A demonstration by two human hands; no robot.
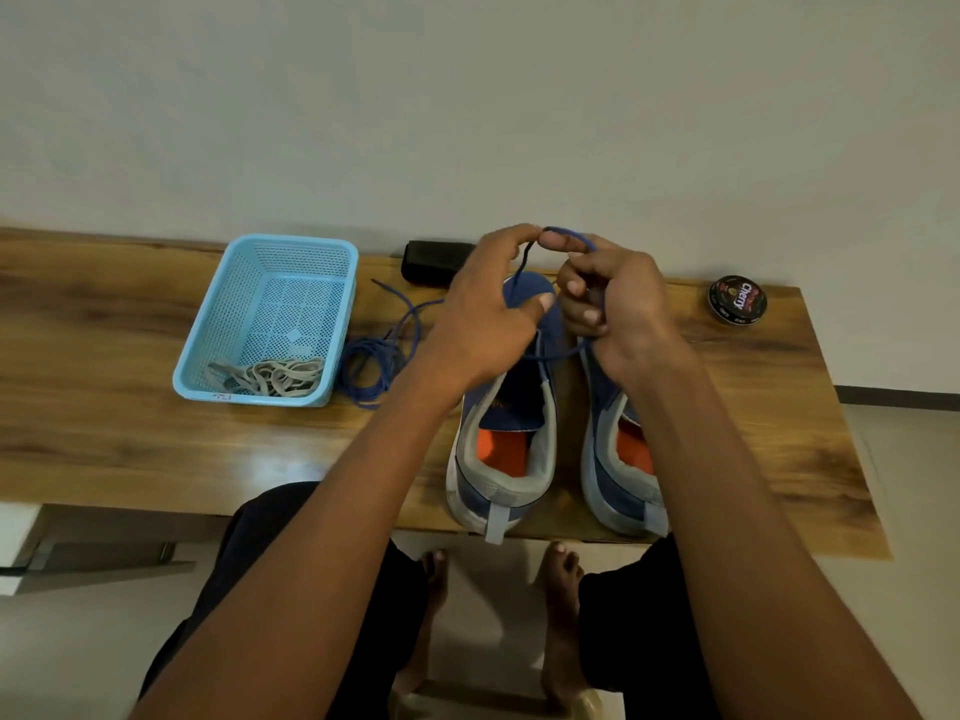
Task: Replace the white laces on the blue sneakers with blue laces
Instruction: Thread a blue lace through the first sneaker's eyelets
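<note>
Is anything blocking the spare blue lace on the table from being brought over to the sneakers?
Nothing visible does. The spare blue lace lies loose on the bare table between the blue basket and the left sneaker. Both hands, left hand and right hand, are busy holding another blue lace.

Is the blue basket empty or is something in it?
Not empty. The basket holds a heap of pale laces in its near corner; the rest of its floor shows bare.
</note>
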